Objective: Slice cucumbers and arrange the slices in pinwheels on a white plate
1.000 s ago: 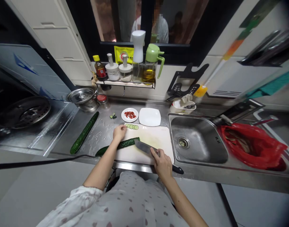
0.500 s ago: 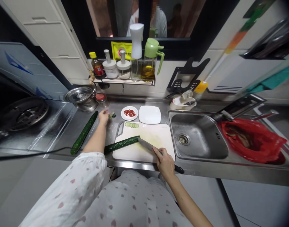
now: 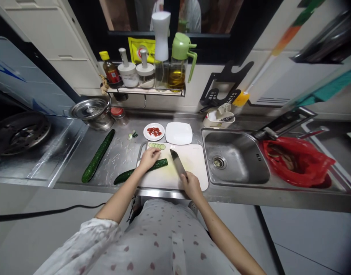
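R hand point(image 3: 191, 185) grips 1 knife point(image 3: 177, 162) over 1 board point(image 3: 195, 162), L hand point(image 3: 149, 158) w/ fingers bent nr approx. 5 slices point(image 3: 156, 146), can't tell if holding any, 1 cut cuke point(image 3: 159, 164) partly on board, 1 whole cuke point(image 3: 98, 156) on ctr. point(image 3: 121, 152) to L, 2 plates point(image 3: 179, 133) behind.
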`<state>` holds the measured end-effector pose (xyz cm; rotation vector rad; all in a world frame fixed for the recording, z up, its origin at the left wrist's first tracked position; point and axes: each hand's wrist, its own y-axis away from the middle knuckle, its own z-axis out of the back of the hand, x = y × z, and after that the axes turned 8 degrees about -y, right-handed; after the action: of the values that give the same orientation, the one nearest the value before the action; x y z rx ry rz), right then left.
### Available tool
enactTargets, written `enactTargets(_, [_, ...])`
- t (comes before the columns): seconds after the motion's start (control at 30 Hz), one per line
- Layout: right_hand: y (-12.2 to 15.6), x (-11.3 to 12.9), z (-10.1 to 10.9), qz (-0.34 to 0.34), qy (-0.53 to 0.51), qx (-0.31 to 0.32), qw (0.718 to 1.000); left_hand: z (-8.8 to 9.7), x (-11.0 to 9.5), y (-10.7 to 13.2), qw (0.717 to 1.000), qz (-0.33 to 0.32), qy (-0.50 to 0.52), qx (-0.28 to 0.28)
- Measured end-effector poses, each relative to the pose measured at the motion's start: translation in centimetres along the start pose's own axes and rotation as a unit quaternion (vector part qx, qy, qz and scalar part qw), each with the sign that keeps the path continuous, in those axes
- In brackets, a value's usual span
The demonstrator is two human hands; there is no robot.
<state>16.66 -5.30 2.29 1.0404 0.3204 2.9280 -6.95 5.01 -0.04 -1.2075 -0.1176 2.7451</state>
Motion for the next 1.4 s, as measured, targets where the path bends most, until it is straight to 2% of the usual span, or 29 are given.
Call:
enactTargets(0.07, [-0.3, 0.4, -0.2, -0.002, 0.011, 0.016, 1.0, -0.4, -0.5, 1.9, 0.996, -0.051, -0.062, 0.038])
enactTargets(0.13, [-0.4, 0.9, -0.5, -0.011, 0.024, 0.029, 0.999, -0.4, -0.6, 3.2, 0.988, -0.092, -0.115, 0.054])
enactTargets(0.33, [-1.1, 2.8, -1.3, -0.039, 0.051, 0.06, 0.996, -1.6, 0.2, 4.1, 0.968, -0.162, -0.188, 0.035])
enactTargets(0.53, [-1.8, 4.1, -1.4, -0.047, 0.083, 0.096, 0.991, -2.6, 0.8, 4.1, 0.963, -0.173, -0.204, 0.026])
enactTargets(1.4, [-1.6, 6.1, -1.4, -0.054, 0.089, 0.158, 0.982, -2.7, 0.7, 4.2, 0.96, -0.192, -0.203, 0.026])
